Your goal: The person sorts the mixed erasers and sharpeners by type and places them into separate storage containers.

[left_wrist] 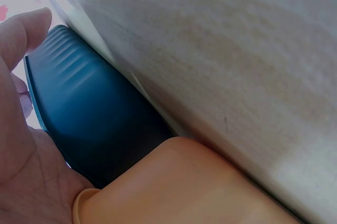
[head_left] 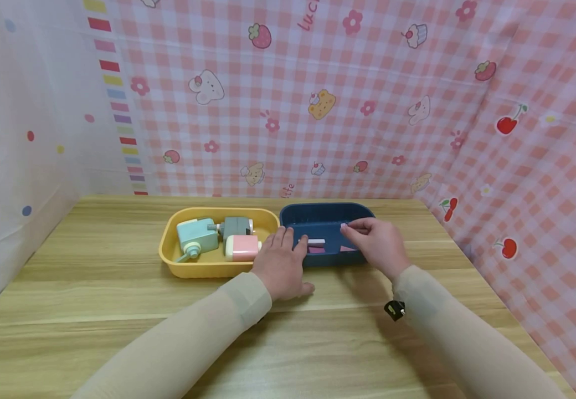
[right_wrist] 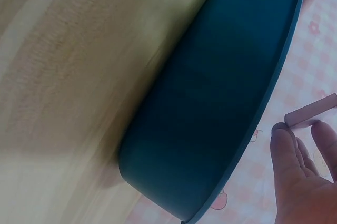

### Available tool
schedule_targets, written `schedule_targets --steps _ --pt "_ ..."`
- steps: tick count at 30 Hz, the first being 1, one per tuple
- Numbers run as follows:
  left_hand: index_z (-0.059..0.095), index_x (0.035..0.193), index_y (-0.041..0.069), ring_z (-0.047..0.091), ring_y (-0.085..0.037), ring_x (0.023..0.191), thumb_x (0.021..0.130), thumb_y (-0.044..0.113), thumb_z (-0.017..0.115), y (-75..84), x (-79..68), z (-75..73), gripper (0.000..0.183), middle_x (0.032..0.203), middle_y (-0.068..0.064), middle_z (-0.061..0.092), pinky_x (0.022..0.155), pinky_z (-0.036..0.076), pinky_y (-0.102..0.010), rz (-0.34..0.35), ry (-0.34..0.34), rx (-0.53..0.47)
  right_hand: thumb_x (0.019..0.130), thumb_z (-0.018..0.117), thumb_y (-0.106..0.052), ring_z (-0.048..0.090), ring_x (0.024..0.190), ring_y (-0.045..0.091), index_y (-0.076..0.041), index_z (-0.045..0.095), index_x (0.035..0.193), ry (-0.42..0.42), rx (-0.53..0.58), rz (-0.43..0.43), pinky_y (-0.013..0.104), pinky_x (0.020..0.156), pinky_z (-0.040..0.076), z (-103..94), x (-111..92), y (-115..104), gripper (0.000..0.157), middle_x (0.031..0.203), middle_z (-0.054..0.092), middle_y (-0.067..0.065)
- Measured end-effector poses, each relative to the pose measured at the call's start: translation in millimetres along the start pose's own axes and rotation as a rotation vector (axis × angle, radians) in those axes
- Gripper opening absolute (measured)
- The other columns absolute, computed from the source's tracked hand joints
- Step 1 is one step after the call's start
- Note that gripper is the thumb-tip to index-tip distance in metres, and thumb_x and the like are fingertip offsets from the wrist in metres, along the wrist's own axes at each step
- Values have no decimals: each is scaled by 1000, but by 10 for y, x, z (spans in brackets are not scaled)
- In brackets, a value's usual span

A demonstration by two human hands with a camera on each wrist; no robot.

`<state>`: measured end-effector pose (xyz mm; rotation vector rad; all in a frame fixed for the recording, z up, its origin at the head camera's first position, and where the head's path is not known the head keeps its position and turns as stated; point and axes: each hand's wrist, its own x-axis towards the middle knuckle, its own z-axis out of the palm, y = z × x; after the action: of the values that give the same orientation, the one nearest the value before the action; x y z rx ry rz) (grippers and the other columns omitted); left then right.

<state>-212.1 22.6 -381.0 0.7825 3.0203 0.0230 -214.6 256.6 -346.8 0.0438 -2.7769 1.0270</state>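
Observation:
My right hand (head_left: 379, 244) pinches a small pale pink block (right_wrist: 311, 109) between thumb and fingertips, over the right part of the navy-blue bin (head_left: 328, 209). Flat on that bin's floor lie a white strip (head_left: 316, 243) and pink-purple pieces (head_left: 316, 250), partly hidden by the near wall. With fingers extended, my left hand (head_left: 282, 265) rests across the place where the yellow bin (head_left: 193, 270) and the navy bin meet. In the left wrist view, its palm lies against the bin rims and the thumb (left_wrist: 37, 28) points out along the navy wall.
Inside the yellow bin are a mint-green box-shaped item (head_left: 198, 234) with a crank-like arm, a grey item (head_left: 237, 227), and a pink and cream item (head_left: 243, 248). Both bins stand on a wooden table (head_left: 93, 277). Patterned cloth (head_left: 288, 100) hangs behind and at the sides.

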Motion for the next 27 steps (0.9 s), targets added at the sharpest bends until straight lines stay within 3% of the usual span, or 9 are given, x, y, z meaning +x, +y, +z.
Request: schedule_targets --steps 8,27 --pt "30 167 16 22 -41 162 86 76 68 -6 -2 1 108 173 -20 26 133 19 -52 -1 0 -6 98 68 -59 75 111 30 -10 78 121 0 -21 -3 48 91 62 42 95 24 55 119 79 12" --pt "30 168 16 23 -41 162 85 78 67 -12 -2 7 109 173 -21 26 133 19 -52 9 7 1 99 71 -52 75 110 30 -8 79 118 0 -24 9 49 95 61 128 224 93 49 117 80 13"
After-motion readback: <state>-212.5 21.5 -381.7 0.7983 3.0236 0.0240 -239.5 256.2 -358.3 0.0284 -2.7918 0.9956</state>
